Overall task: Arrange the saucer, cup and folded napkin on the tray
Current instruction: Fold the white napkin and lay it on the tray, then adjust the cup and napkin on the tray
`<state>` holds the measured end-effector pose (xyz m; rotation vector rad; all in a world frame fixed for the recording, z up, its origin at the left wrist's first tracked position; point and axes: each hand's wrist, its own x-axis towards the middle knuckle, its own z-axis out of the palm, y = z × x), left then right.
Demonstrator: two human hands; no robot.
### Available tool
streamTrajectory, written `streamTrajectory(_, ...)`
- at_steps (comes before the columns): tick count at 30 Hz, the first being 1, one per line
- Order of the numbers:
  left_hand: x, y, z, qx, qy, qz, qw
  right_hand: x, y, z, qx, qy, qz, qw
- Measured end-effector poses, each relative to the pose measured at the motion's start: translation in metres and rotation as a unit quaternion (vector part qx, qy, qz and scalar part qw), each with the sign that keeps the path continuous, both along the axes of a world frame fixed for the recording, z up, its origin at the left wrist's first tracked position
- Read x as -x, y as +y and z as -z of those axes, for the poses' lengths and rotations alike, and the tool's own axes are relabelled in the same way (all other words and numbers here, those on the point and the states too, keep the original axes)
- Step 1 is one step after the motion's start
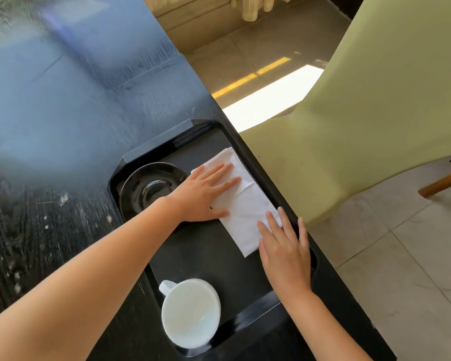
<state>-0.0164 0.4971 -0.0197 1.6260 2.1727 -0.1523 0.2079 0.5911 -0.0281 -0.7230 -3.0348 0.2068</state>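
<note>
Dark wood-grain table [63,142], scuffed near its edge, carrying a glossy black tray [261,308] set along that edge, beside a pale green chair [375,113].

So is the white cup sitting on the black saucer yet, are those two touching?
Apart. The head view shows the cup at the near end of the tray, with bare tray floor between it and the saucer at the far end.

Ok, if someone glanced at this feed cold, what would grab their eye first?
Probably the white folded napkin along the right side of the black tray, with the left hand and right hand lying flat on it. Next, the white cup at the tray's near end, apart from the black saucer at the far left.
</note>
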Motion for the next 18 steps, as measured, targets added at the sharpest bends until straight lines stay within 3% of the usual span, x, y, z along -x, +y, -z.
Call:
streamTrajectory(12, -0.004, 0.003, -0.003, -0.015, 0.019, 0.0, 1.0, 0.004, 0.003, -0.006, 0.003, 0.01, 0.0, 1.0)
streamTrajectory(15, -0.015, -0.01, -0.017, -0.067, 0.02, -0.061, 0.996, 0.013, -0.001, -0.015, 0.012, 0.033, -0.017, 0.999)
streamTrajectory(18, -0.026, -0.046, -0.033, -0.108, 0.041, -0.166, 0.979, 0.037, -0.013, -0.024, 0.025, 0.065, -0.095, 0.993)
